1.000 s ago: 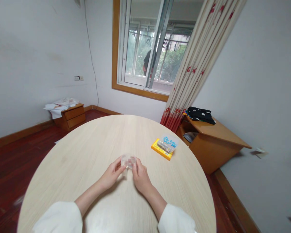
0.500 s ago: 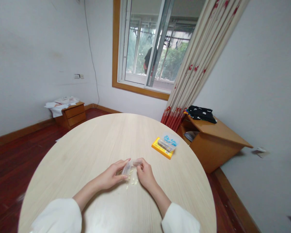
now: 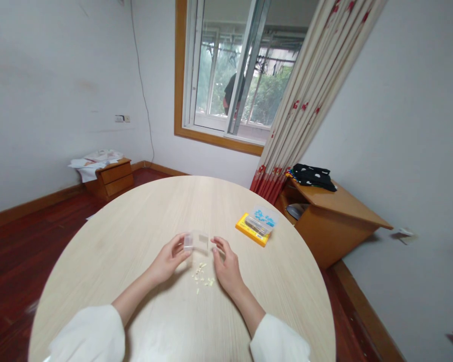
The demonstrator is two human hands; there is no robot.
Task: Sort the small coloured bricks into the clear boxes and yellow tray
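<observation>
My left hand (image 3: 169,259) grips one end of a small clear plastic box (image 3: 189,242), its lid swung out to the right. Close to the lid's edge, my right hand (image 3: 226,265) has its fingers apart and holds nothing. Small pale yellow pieces (image 3: 200,271) lie scattered on the round table (image 3: 166,206) between my hands; what they are is too small to tell. Farther back on the right, a clear case with blue pieces (image 3: 264,217) rests on a flat yellow box (image 3: 245,229).
Beyond the table's right edge stands a wooden desk (image 3: 347,203) with folded dark cloth (image 3: 314,177) on it. A low cabinet (image 3: 119,179) topped with papers is at the left. Behind are a curtain (image 3: 305,95) and a window, with a person (image 3: 230,94) outside it.
My left hand has moved the clear box away from me and levelled it, uncovering more yellow pieces. My right hand has let go of the lid and its fingers have spread.
</observation>
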